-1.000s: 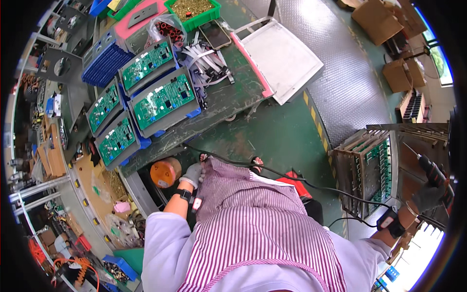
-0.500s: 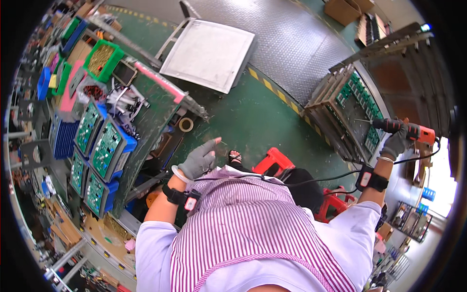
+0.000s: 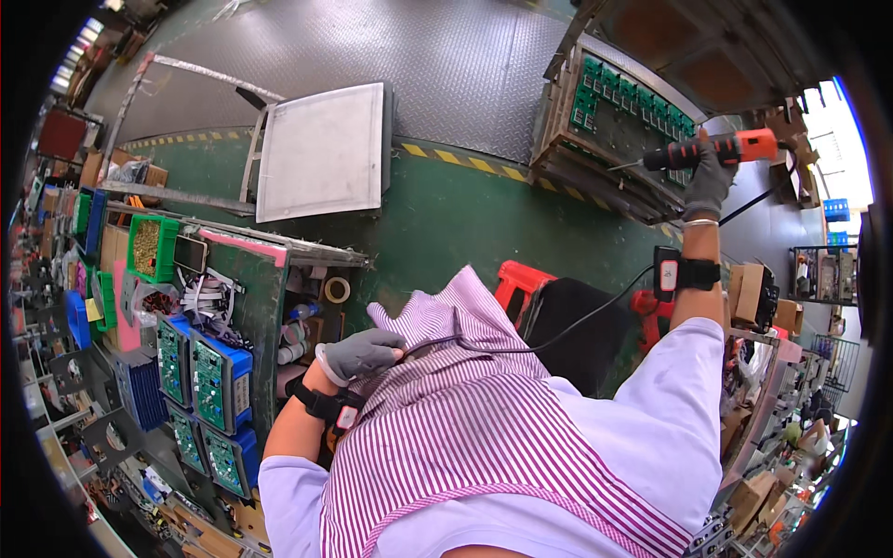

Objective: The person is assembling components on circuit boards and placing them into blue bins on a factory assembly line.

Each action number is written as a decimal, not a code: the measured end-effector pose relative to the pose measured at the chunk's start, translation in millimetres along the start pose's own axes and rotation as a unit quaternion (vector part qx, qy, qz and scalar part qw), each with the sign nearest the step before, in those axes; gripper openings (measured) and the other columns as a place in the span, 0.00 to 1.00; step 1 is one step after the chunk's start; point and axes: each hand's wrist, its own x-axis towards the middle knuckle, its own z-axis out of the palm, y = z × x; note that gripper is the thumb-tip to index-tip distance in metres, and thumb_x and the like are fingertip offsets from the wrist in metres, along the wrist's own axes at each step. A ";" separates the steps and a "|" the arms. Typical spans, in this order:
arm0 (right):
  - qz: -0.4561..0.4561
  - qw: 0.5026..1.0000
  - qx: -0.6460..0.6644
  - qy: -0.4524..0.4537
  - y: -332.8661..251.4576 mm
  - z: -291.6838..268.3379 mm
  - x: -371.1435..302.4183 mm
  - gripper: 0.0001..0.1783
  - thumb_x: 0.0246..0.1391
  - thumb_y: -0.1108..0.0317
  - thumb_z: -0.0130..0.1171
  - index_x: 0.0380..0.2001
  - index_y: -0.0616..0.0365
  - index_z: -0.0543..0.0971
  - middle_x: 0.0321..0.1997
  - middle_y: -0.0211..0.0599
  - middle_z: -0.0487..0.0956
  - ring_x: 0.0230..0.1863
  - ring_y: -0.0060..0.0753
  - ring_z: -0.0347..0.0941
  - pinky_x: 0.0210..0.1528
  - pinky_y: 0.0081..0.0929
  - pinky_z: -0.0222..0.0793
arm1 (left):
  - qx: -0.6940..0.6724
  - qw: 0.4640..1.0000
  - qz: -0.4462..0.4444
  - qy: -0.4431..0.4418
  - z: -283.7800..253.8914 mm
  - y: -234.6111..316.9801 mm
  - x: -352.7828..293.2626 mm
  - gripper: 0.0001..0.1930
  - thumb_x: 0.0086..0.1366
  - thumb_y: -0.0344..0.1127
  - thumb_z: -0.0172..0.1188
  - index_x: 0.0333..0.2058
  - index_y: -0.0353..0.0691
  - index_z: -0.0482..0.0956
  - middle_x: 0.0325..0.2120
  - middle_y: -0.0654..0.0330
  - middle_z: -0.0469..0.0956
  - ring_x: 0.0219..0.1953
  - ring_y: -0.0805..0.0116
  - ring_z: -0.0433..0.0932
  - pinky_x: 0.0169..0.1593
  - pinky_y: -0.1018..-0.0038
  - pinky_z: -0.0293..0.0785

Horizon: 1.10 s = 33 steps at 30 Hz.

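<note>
My right hand (image 3: 711,182), in a grey glove, is wrapped round a red and black power drill (image 3: 755,145), held out to the right. Its long thin bit points left, over the rack of green circuit boards (image 3: 569,144); whether it touches anything I cannot tell. A black cord (image 3: 558,344) leaves the drill's back end and runs across my lap. At my waist, in front of the striped apron (image 3: 465,418), my left hand (image 3: 363,354), also gloved, has its fingers closed on the cord.
On the left, a workbench (image 3: 265,312) holds blue trays of circuit boards (image 3: 221,383) and a green bin of small brass-coloured parts (image 3: 153,246). A white-topped cart (image 3: 321,153) stands ahead. Beside my legs is a red stool (image 3: 521,279) with a black seat. A tape roll (image 3: 337,290) lies under the bench edge.
My view has turned to the right. My left hand has gone from a stretched index finger to fingers closed on the cord. The drill stays in my right hand, over the rack.
</note>
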 end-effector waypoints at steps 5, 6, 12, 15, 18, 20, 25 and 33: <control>0.259 0.953 0.145 0.060 46.0 51.3 -62.9 0.15 0.39 0.76 0.63 0.30 0.53 0.69 0.25 0.28 0.73 0.22 0.24 0.71 0.28 0.24 0.72 | -0.129 0.979 -0.079 -0.137 8.8 27.5 -7.9 0.14 0.55 0.39 0.54 0.32 0.31 0.74 0.21 0.66 0.68 0.26 0.77 0.64 0.30 0.79 0.61; 0.291 0.941 0.152 0.088 41.3 63.4 -75.8 0.15 0.39 0.78 0.61 0.29 0.52 0.68 0.25 0.28 0.73 0.22 0.23 0.71 0.28 0.24 0.74 | -0.089 0.987 -0.050 -0.125 9.9 34.1 -7.7 0.14 0.54 0.40 0.54 0.30 0.32 0.73 0.19 0.67 0.67 0.25 0.78 0.62 0.28 0.80 0.60; 0.352 0.927 0.125 0.038 88.6 112.8 -110.6 0.15 0.38 0.79 0.60 0.30 0.54 0.69 0.26 0.30 0.74 0.24 0.27 0.73 0.29 0.27 0.74 | -0.367 0.927 0.042 0.067 4.8 82.8 -55.9 0.17 0.50 0.39 0.58 0.32 0.29 0.72 0.12 0.68 0.62 0.11 0.82 0.56 0.15 0.83 0.48; 0.498 0.842 0.187 0.096 154.4 116.1 -140.7 0.12 0.38 0.77 0.62 0.27 0.55 0.71 0.24 0.31 0.74 0.22 0.30 0.72 0.27 0.27 0.73 | -0.350 0.913 0.088 0.189 -9.9 94.2 -92.7 0.18 0.48 0.37 0.59 0.35 0.29 0.72 0.10 0.70 0.61 0.10 0.82 0.55 0.14 0.84 0.46; 0.591 0.765 0.222 0.126 198.6 113.5 -182.6 0.14 0.39 0.73 0.63 0.30 0.57 0.70 0.23 0.32 0.73 0.21 0.30 0.72 0.23 0.29 0.73 | -0.370 0.870 0.123 0.302 -20.7 97.4 -117.9 0.15 0.49 0.38 0.59 0.31 0.32 0.71 0.09 0.69 0.61 0.08 0.84 0.52 0.12 0.84 0.42; 0.597 0.768 0.171 0.154 208.9 123.9 -212.7 0.14 0.39 0.71 0.63 0.30 0.58 0.69 0.23 0.33 0.72 0.20 0.29 0.72 0.22 0.27 0.73 | -0.366 0.845 0.143 0.362 -19.3 109.5 -128.4 0.15 0.49 0.39 0.59 0.29 0.33 0.69 0.09 0.69 0.60 0.08 0.84 0.52 0.12 0.85 0.43; 0.588 0.791 0.048 0.166 215.5 137.2 -259.4 0.19 0.37 0.73 0.65 0.34 0.62 0.69 0.27 0.35 0.73 0.21 0.28 0.71 0.27 0.27 0.72 | -0.336 0.801 0.220 0.443 -8.8 120.6 -174.2 0.15 0.48 0.37 0.58 0.27 0.30 0.68 0.08 0.67 0.61 0.07 0.82 0.54 0.11 0.83 0.45; 0.617 0.761 0.122 0.159 234.9 162.6 -290.9 0.16 0.37 0.72 0.64 0.31 0.59 0.70 0.25 0.33 0.73 0.21 0.29 0.70 0.26 0.30 0.71 | -0.269 0.796 0.400 0.366 6.4 191.2 -209.4 0.10 0.55 0.29 0.55 0.27 0.28 0.65 0.08 0.64 0.63 0.04 0.80 0.56 0.08 0.81 0.47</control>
